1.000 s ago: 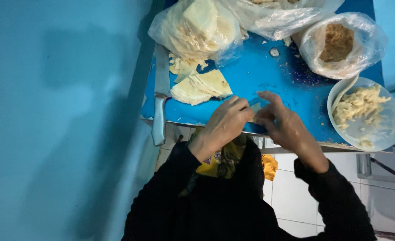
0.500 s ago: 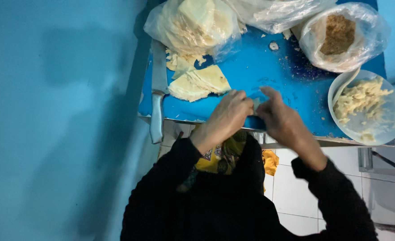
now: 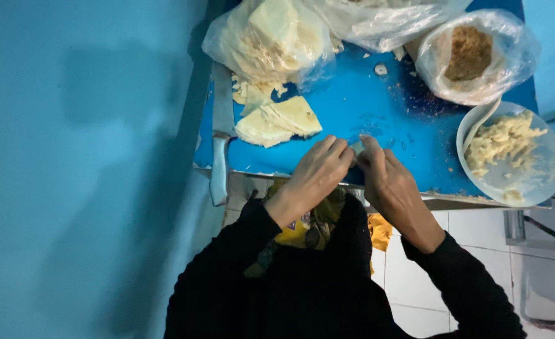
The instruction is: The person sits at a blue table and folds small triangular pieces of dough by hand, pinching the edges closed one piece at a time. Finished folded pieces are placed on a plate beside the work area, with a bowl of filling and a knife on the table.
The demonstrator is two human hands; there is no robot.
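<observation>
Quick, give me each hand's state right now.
Left hand: fingers curled, pinching a small pale piece.
Right hand: fingers closed on the same small piece.

A blue wall (image 3: 83, 157) flanks the blue table (image 3: 378, 119) above white floor tiles (image 3: 472, 251).

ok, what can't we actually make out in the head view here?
- Small pale piece between the fingertips: mostly covered by the left hand and right hand.
- Knife: blade tip runs under the bag of pale sheets.
- Clear bag: cut off by the top edge.
- Brown filling: blurred by its plastic.
</observation>
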